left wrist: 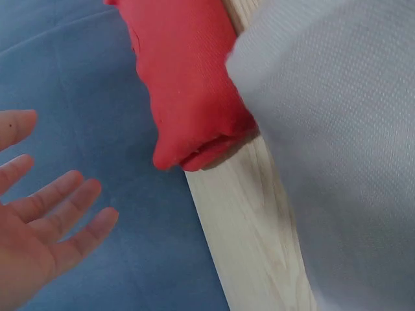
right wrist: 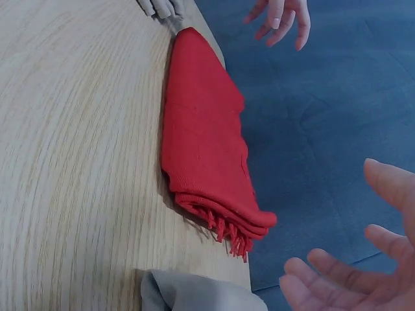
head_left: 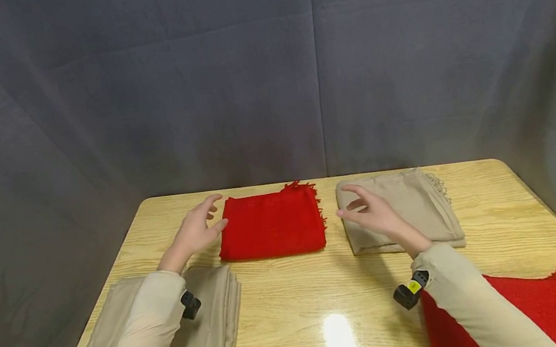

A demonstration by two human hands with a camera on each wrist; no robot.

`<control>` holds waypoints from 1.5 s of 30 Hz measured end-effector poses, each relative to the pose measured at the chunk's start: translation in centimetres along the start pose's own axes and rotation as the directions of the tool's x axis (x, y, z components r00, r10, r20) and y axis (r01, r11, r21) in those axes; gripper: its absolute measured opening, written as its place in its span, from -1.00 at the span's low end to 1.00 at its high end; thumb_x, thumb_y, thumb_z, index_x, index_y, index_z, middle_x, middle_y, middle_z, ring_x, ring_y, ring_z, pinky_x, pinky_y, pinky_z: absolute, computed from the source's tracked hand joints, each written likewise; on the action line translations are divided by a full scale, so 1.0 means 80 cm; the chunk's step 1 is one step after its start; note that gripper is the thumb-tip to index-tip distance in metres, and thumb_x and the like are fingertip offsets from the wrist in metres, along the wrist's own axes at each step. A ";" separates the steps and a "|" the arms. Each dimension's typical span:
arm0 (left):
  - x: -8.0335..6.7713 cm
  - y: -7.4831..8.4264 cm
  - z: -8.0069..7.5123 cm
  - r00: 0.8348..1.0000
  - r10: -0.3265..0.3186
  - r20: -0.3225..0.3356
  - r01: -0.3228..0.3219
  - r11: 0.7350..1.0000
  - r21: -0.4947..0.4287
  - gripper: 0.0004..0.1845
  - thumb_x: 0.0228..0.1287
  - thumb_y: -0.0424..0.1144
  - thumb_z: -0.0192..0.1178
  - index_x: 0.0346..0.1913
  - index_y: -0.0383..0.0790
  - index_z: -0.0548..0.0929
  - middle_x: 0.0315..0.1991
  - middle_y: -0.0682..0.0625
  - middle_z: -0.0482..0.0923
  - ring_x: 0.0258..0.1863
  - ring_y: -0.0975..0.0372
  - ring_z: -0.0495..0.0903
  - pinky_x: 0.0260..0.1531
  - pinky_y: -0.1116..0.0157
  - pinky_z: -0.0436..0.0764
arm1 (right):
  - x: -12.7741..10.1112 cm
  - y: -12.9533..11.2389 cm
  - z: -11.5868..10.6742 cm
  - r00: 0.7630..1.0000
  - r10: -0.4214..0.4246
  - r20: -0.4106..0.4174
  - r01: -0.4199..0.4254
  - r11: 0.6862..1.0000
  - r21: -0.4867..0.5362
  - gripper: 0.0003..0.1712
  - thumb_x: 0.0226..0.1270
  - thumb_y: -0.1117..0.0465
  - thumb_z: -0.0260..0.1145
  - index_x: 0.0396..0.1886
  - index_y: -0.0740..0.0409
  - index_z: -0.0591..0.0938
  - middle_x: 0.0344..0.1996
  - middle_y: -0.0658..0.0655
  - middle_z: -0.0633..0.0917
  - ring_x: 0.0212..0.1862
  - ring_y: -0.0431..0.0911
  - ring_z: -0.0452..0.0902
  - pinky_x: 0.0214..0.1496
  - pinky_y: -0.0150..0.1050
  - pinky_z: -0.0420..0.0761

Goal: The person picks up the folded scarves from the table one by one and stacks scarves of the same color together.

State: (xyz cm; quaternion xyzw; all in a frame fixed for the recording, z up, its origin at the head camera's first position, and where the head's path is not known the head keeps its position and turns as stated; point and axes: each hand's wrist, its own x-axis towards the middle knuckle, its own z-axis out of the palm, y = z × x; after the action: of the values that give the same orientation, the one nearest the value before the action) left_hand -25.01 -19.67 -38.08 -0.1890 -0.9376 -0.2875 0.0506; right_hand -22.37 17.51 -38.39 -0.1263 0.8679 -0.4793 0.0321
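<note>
A folded red fringed scarf (head_left: 271, 226) lies at the back middle of the table. My left hand (head_left: 196, 227) is raised beside its left end, fingers apart and loosely bent, holding nothing. Over the folded beige fringed scarf (head_left: 417, 202) at the back right hovers my right hand (head_left: 372, 211), thumb and fingers spread, also holding nothing. In the left wrist view, the left hand (left wrist: 45, 227) shows separated fingers away from the red scarf (left wrist: 188, 71). The right wrist view has the right hand (right wrist: 363, 272) relaxed, apart from the red scarf (right wrist: 204, 129).
Several layers of folded beige cloth (head_left: 200, 345) sit at the front left, under my left forearm. Another red fringed scarf (head_left: 528, 305) lies at the front right, partly covered by my right sleeve. A grey curtain (head_left: 226, 87) hangs behind the wooden table (head_left: 293, 299).
</note>
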 end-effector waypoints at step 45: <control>0.015 -0.048 0.019 0.998 -0.019 0.055 0.024 0.996 -0.090 -0.43 0.19 -0.34 0.13 0.27 -0.29 0.26 -0.01 -0.35 0.43 -0.14 -0.16 0.52 -0.12 -0.03 0.48 | 0.053 0.020 0.046 0.992 0.102 0.074 -0.112 0.984 0.138 -0.27 0.19 0.11 0.29 0.32 0.04 0.20 0.08 0.42 0.36 0.06 0.16 0.33 -0.22 0.06 0.54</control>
State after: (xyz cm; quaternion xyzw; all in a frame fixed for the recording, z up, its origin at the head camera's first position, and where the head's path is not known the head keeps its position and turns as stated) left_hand -27.59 -21.36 -41.05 -0.1886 -0.9266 -0.3251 0.0134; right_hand -26.09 14.24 -41.44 -0.0928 0.8357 -0.5329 0.0955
